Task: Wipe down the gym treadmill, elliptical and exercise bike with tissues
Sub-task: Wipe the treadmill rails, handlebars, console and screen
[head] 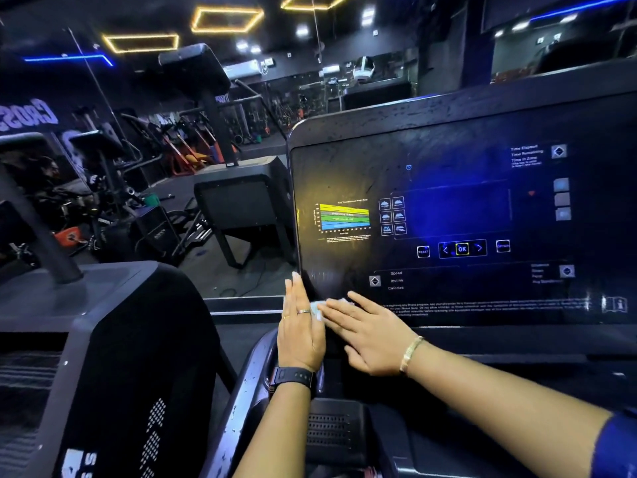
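A black treadmill console (465, 208) fills the right half of the view, with a coloured heart-rate chart and an OK button on its panel. At its lower left corner my right hand (365, 327) lies flat with straight fingers pressing a white tissue (319, 307) onto the panel. My left hand (300, 326), wearing rings and a black watch, rests beside it with straight fingers along the console's left edge, touching the tissue's left side. Most of the tissue is hidden under the fingers.
Another dark machine housing (113, 357) stands close at the left. A second treadmill console on a post (196, 69) and gym equipment show beyond, partly in a mirror. The console's lower tray with a vent grille (327, 429) sits under my wrists.
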